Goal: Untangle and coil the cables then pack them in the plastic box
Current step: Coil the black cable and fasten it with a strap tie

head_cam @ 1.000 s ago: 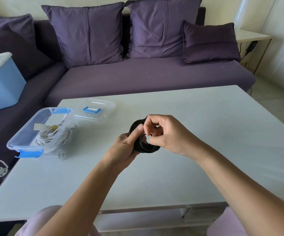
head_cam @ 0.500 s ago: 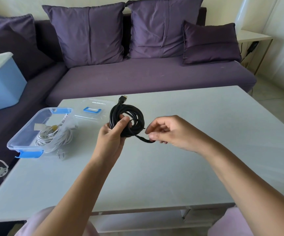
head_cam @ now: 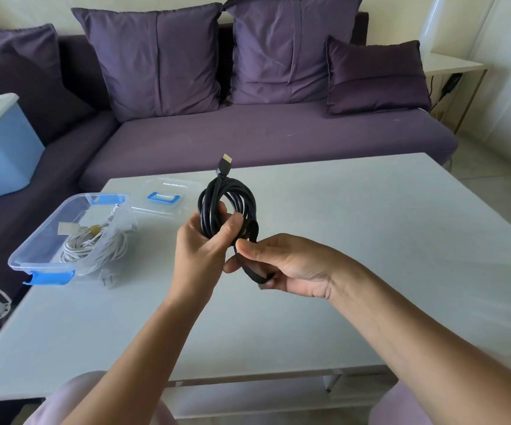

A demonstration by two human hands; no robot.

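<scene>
The left hand (head_cam: pixel 200 253) has its grip wrapped round one side of the black cable (head_cam: pixel 236 194). The thumb presses across the front of the bundled loops and the fingers curl behind, holding the coil upright above the bench (head_cam: pixel 355 240). The right hand (head_cam: pixel 294 268), just below the coil, pinches a loose tail (head_cam: pixel 252 273) of black between thumb and fingers. I cannot tell whether this is a flat tie strap or the cable's own end.

The coil is several round loops of thick, matte black lead, packed close. 1 plug (head_cam: pixel 224 164) stands up out of the top, its tip gold-coloured.

I judge the cable light but springy. The loops will likely spread if the left grip slackens, so the place to hold is where all the strands bunch together, as now, not by the plug. The jacket looks smooth, so a firm squeeze seems wise while the tail is dealt with.

Off to the left the plastic box (head_cam: pixel 40 230) sits open near the bench's corner. 1 white cable (head_cam: pixel 95 246) is coiled inside, part of it spilling over the wall onto the bench. The clear lid (head_cam: pixel 168 199) lies just beside the box.
</scene>
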